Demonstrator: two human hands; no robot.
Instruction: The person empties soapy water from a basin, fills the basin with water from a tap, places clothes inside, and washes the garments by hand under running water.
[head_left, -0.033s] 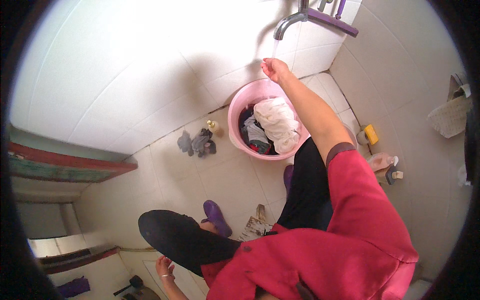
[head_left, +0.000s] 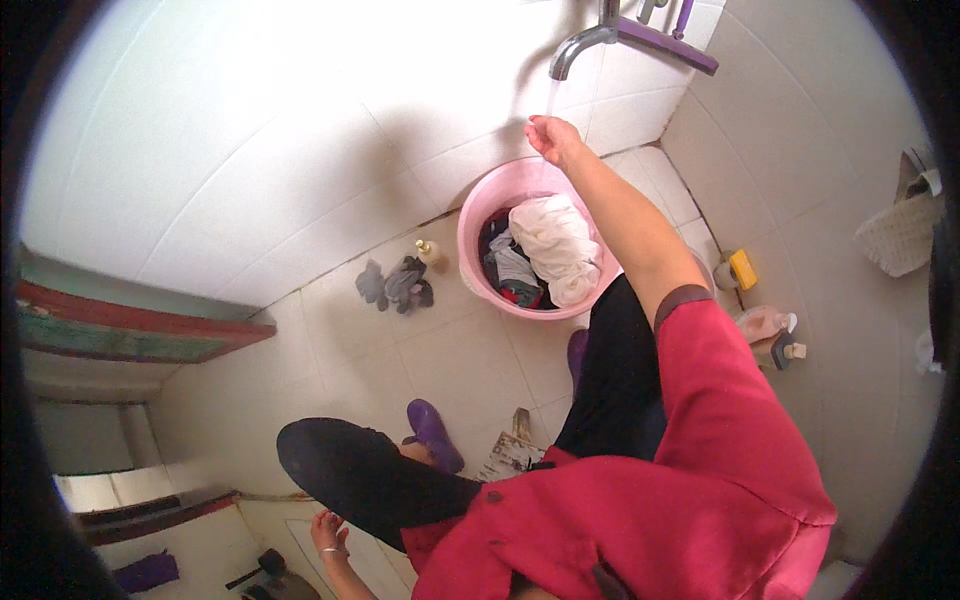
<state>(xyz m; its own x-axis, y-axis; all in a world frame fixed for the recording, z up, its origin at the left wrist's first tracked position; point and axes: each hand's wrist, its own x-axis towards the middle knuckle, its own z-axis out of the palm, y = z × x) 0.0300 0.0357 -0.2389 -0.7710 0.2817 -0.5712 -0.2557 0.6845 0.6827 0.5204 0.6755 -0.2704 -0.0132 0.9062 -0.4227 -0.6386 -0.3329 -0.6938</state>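
Observation:
Under the metal faucet point(head_left: 578, 48), my right hand point(head_left: 552, 139) is held in a thin stream of water, its fingers loosely bent and nothing in them. Below it on the floor stands a pink basin point(head_left: 470, 240). Inside lie a bunched white cloth point(head_left: 550, 245) and a grey garment point(head_left: 512, 266), with dark and red fabric beneath. My left hand point(head_left: 327, 532), with a bracelet at the wrist, hangs beside my left knee, open and touching nothing I can see.
Dark grey cloths point(head_left: 402, 285) and a small pump bottle point(head_left: 428, 251) are left of the basin. Bottles point(head_left: 765, 322) and a yellow box point(head_left: 741, 269) line the right wall. A low wooden stool point(head_left: 510, 455) shows beneath me. A purple bar point(head_left: 668, 46) is beside the faucet.

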